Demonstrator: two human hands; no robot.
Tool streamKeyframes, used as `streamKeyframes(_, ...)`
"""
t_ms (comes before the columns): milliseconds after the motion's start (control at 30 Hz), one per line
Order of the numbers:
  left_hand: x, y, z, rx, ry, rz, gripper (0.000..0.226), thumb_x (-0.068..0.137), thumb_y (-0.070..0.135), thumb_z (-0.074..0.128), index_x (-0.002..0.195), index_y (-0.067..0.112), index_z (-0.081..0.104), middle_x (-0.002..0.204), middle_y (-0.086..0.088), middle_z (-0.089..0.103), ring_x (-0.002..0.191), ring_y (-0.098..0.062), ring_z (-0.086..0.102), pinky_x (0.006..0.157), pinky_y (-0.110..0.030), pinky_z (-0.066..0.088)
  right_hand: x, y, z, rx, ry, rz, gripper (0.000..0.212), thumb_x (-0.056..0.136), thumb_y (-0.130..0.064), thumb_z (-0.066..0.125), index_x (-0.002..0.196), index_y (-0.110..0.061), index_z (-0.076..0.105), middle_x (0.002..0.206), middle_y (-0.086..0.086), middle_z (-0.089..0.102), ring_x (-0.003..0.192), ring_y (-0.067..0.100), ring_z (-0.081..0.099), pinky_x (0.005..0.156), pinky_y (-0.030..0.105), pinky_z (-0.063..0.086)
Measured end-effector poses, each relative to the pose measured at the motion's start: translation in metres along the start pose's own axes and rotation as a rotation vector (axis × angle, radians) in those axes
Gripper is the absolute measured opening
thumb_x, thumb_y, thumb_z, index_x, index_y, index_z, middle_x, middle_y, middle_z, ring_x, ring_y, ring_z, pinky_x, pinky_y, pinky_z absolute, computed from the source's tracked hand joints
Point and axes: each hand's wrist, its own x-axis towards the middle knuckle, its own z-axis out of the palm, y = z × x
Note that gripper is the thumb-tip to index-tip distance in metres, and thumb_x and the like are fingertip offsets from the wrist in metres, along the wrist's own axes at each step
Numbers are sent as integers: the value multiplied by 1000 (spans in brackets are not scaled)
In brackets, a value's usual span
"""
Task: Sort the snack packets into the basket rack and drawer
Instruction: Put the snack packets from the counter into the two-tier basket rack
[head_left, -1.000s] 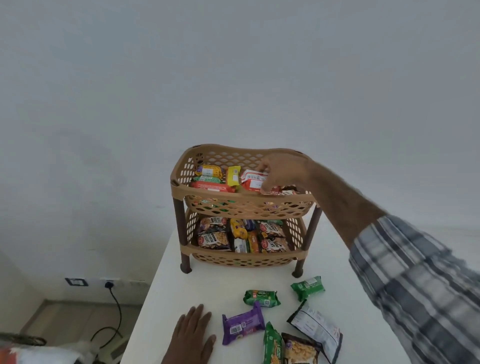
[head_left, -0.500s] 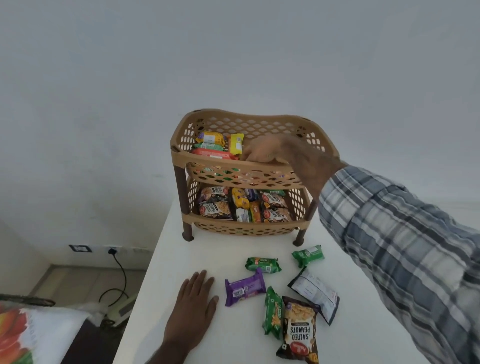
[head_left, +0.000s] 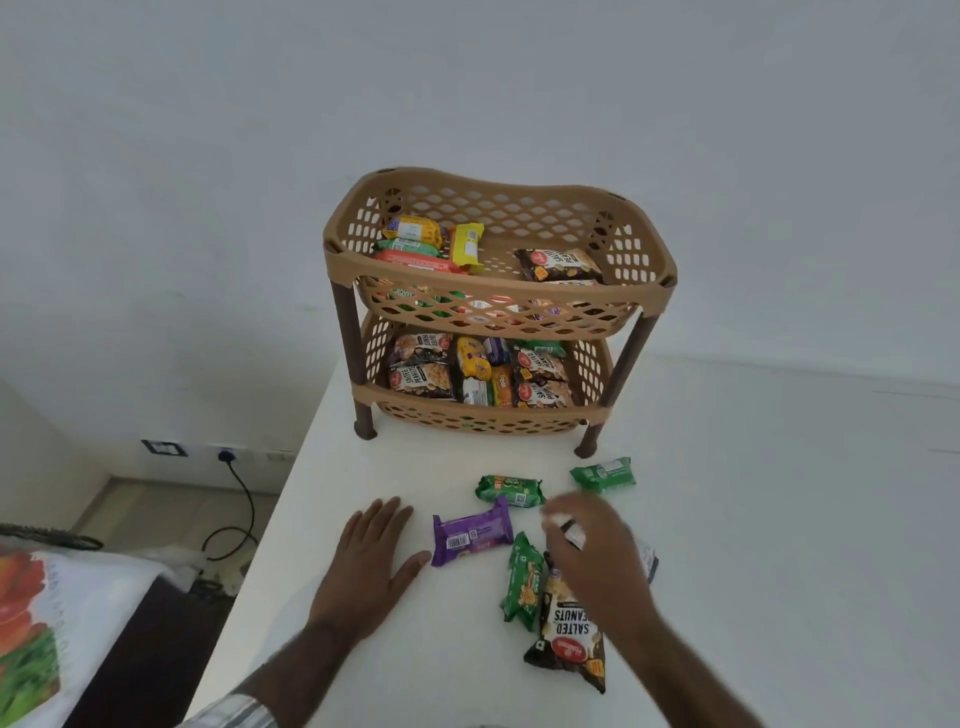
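The tan two-tier basket rack (head_left: 498, 293) stands at the back of the white table (head_left: 753, 519), both tiers holding snack packets. A salted peanuts packet (head_left: 558, 264) lies in the top tier's right side. Loose on the table are a purple packet (head_left: 471, 535), three green packets (head_left: 510, 489) (head_left: 602, 473) (head_left: 522, 579) and another salted peanuts packet (head_left: 569, 639). My left hand (head_left: 369, 566) rests flat, left of the purple packet. My right hand (head_left: 592, 558) is blurred, fingers spread over a white packet (head_left: 648, 561) that it mostly hides.
The table's left edge (head_left: 270, 530) drops to the floor, where a wall socket (head_left: 226, 456) and a black cable sit. A bed with a patterned cloth (head_left: 31, 623) lies at lower left. A plain wall rises behind the rack.
My right hand left the rack's top tier and came down over the loose packets. A salted peanuts packet now shows where the hand was. The left hand stayed flat.
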Motion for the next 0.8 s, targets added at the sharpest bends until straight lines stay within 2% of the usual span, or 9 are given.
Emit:
streamKeyframes(100,-1,8,-2,-100,27,11,87,88,84,29,159,37,15,167,16,7,152,-4,10,123,-34,10,-39,32,15,-41,-18,11,32,92,-17,66,90,-48,58,97,-28,58,101,-5,53,84,16,42)
streamKeyframes(167,1,21,-1,-88,34,57,90,85,85,40,158,42,11,165,22,4,148,1,9,118,-31,18,-52,48,17,-76,-7,15,27,88,-11,70,92,-38,65,96,-26,56,97,-3,52,81,18,40)
streamKeyframes(233,3,40,5,12,24,131,89,86,79,48,158,39,16,165,17,15,150,-5,16,120,-32,20,-58,58,13,-106,-20,26,18,88,-12,71,98,-27,70,100,-20,57,102,5,55,83,20,41)
streamKeyframes(333,11,68,13,95,23,125,77,90,57,61,156,27,34,153,5,45,142,-19,39,118,-34,30,-59,68,4,-123,-105,4,14,93,-19,66,105,-25,69,107,-14,59,109,5,52,89,16,37)
streamKeyframes(467,17,96,8,64,42,2,51,92,47,60,138,26,54,123,6,62,112,-17,57,93,-29,46,-51,61,-4,-82,-229,-1,13,95,-26,60,105,-31,67,107,-19,61,100,-12,46,86,6,34)
streamKeyframes(567,8,109,-13,-296,57,-147,27,90,52,61,113,39,61,97,16,66,86,-2,60,73,-23,49,-37,42,-3,36,-233,97,15,91,-27,64,96,-42,63,96,-19,68,90,-10,60,79,10,45)
streamKeyframes(633,0,119,-29,-586,49,-153,12,92,49,63,97,40,68,82,10,71,74,-4,63,70,-29,53,-25,19,-2,149,-226,213,21,88,-37,69,101,-47,57,96,-16,70,86,-7,64,73,9,47)
streamKeyframes(733,-8,131,-57,-953,-4,-197,23,92,45,62,101,30,76,90,-3,77,82,-18,73,79,-44,62,-14,-17,5,283,-258,268,43,84,-51,74,119,-43,51,90,-9,73,81,2,69,69,18,54)
streamKeyframes(800,-7,128,-76,-1052,-20,-176,24,100,40,58,114,28,74,98,-3,78,88,-21,76,81,-43,63,-8,-36,5,272,-248,213,38,82,-50,77,112,-40,56,81,-8,75,70,5,71,64,28,60)
